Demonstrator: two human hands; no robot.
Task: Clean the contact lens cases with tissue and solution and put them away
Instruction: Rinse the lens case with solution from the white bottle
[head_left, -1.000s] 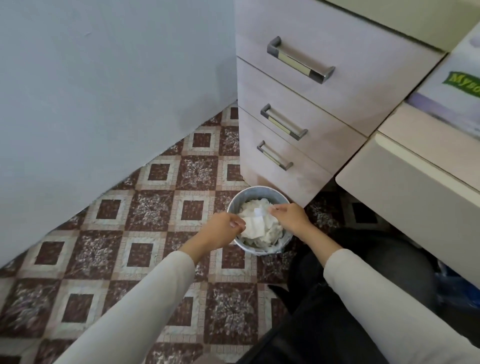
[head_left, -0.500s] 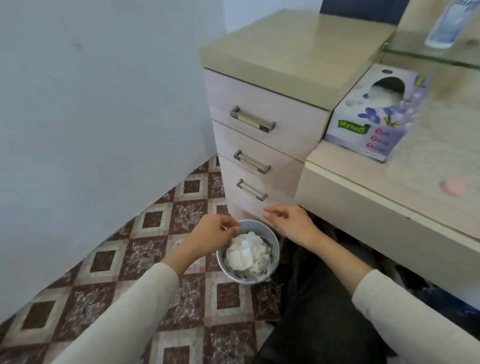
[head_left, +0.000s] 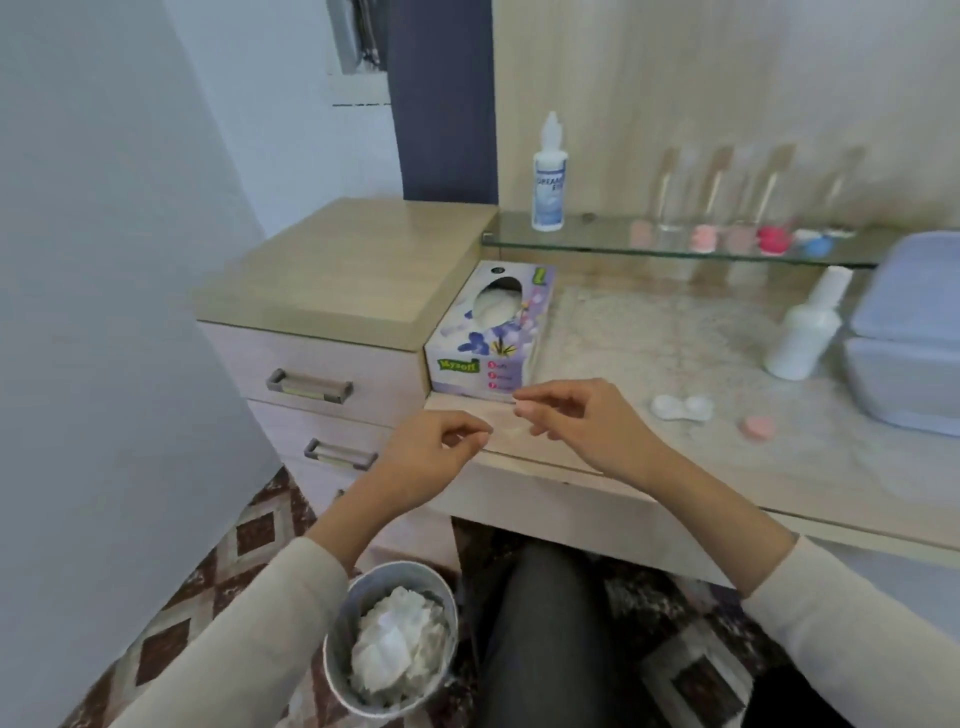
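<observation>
Left grip (head_left: 426, 462) is empty: fingers loosely curled, thumb and forefinger tips close, nothing visible between them. Right grip (head_left: 582, 431) is the same, loose curl with nothing held, forefinger tip just in front of the tissue box (head_left: 485, 332). Both hover at the front edge of the desk (head_left: 805, 467), fingertips pointing toward each other, left slightly lower and in front of the drawers (head_left: 311, 384). Task things: the white lens case (head_left: 681, 408) lies on the desk to the right of the right grip, near but apart. Just beside it is a pink round piece (head_left: 757, 428), cap or case, can't tell. More cases (head_left: 774, 240), blurred, line the glass shelf (head_left: 597, 244) along from the solution bottle (head_left: 549, 176). A second white bottle (head_left: 805, 332) stands on the desk by a lidded box (head_left: 909, 332). The bin (head_left: 353, 597) on the floor holds crumpled tissue (head_left: 395, 649). My read: between wipes, both grips free, white case not yet put away. Next move likely needs a fresh sheet from the box, a light pinch with the right, then a pickup of the white case. The solution means a reach up to the shelf.
</observation>
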